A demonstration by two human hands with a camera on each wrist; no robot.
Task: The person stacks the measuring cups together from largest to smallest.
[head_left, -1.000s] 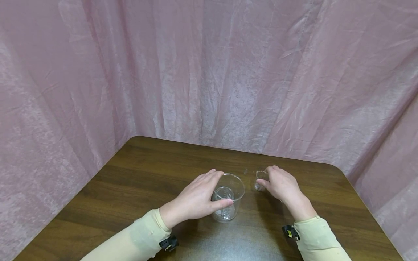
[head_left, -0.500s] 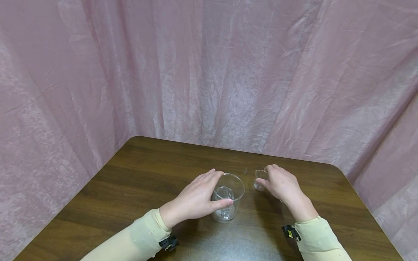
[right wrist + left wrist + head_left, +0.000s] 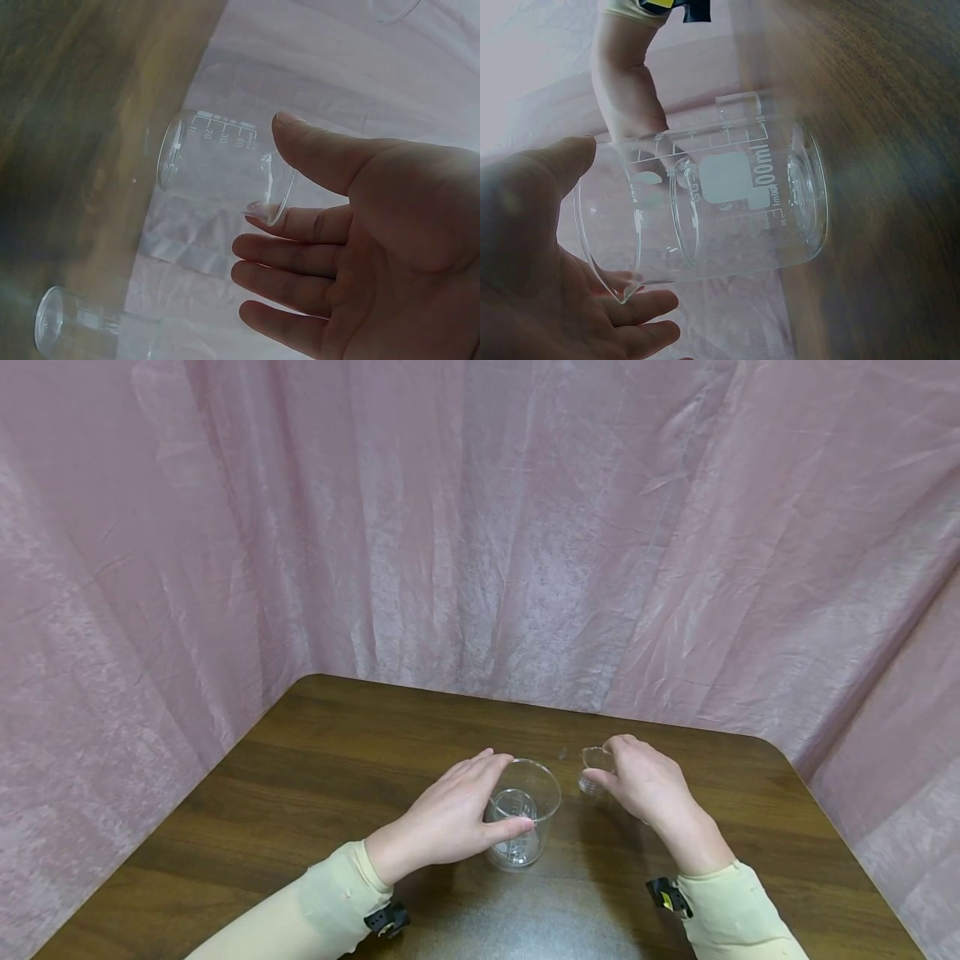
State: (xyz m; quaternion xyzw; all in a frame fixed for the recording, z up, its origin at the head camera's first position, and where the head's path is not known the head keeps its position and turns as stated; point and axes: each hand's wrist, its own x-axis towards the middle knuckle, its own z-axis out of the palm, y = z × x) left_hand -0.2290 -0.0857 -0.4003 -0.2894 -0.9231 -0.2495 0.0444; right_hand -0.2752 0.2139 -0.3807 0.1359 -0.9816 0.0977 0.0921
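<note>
A large clear glass beaker (image 3: 543,797) stands upright on the table, its printed scale showing in the left wrist view. Inside it, the rim of a smaller glass vessel (image 3: 686,217) is visible. My left hand (image 3: 457,818) holds the beaker near its top, thumb on the near side and fingers behind. To the right, my right hand (image 3: 648,781) pinches a small 50 ml beaker (image 3: 217,161) by its rim between thumb and index finger, the other fingers extended. From the head view, part of this small beaker is hidden by that hand.
Another small glass vessel (image 3: 82,330) stands beyond the right hand, hidden from the head view. The brown wooden table (image 3: 360,735) has rounded far corners. A pink curtain (image 3: 480,527) hangs behind it.
My right hand's fingers and the small beaker have shifted slightly left and away from me, toward the large beaker's side. My left hand and the large beaker stay practically still.
</note>
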